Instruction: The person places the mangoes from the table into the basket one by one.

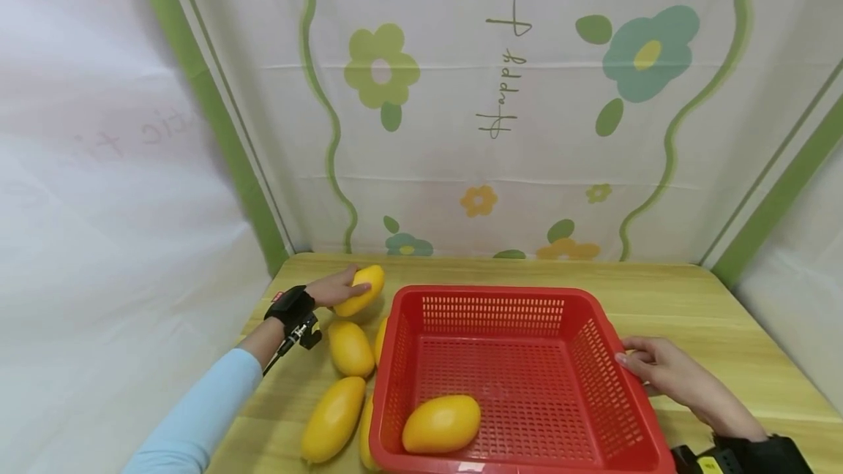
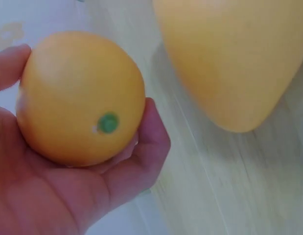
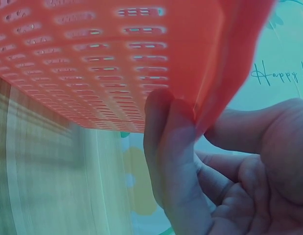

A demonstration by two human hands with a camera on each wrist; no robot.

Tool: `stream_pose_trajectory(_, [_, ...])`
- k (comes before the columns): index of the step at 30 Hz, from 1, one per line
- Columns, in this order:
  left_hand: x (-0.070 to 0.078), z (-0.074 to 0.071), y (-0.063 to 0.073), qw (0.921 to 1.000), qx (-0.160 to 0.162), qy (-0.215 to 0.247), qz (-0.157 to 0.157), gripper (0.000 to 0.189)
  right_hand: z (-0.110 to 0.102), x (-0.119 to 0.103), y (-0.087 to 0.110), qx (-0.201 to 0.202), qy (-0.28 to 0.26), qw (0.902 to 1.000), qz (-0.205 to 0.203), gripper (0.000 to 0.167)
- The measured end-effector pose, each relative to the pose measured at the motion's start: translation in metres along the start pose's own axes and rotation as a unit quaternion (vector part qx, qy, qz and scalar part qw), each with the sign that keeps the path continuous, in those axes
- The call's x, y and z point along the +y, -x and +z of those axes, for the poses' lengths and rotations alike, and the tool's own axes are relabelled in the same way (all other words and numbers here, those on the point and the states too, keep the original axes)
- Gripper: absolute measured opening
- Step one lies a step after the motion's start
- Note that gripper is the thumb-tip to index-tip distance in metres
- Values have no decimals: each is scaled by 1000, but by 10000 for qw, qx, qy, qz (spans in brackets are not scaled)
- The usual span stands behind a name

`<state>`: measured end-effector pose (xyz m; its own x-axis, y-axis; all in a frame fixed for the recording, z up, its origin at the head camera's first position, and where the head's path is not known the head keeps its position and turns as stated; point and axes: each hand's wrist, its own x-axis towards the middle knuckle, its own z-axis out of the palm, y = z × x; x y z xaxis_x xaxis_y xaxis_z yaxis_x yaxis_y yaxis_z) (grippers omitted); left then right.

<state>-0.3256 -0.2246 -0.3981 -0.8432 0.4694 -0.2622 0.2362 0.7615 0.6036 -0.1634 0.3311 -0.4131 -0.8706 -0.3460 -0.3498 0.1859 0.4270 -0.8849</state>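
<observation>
My left hand [image 1: 334, 289] grips a yellow mango [image 1: 367, 291] at the far left of the table, fingers curled round it. In the left wrist view the held mango [image 2: 82, 93] shows a green stem dot, and the tip of another mango [image 2: 234, 63] lies beside it. The right hand [image 1: 675, 374] pinches the right rim of a red plastic basket [image 1: 507, 294], thumb on one side and fingers under the lip, as the right wrist view shows of the basket wall [image 3: 185, 49]. One mango [image 1: 441, 423] lies inside the basket, at its near left corner.
Left of the basket, more mangoes lie on the wooden table [image 1: 665, 295], among them one mango [image 1: 350, 349] close to the left hand and a larger mango [image 1: 334, 419] nearer me. Some are partly hidden by the basket's left side. A printed curtain [image 1: 435, 152] hangs behind the table.
</observation>
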Motion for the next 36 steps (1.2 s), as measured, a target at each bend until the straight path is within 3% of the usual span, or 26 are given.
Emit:
stream_pose_trajectory(12, [-2, -2, 17, 9997, 217, -105, 87, 60, 1, -1, -1, -33, -37, 10000, -12, 71])
stream_pose_trajectory(20, [-2, -10, 23, 9987, 345, -2, 383, 58, 0, -1, 0, -11, 3, 10000, -12, 68])
stream_pose_trajectory(28, [11, -12, 30, 9980, 389, 6, 502, 49, 0, 0, 1, -48, -22, 10000, -34, 68])
stream_pose_trajectory(36, [34, -8, 38, 9951, 428, -42, 890, 46, 0, -5, 1, 11, 69, 10000, -44, 69])
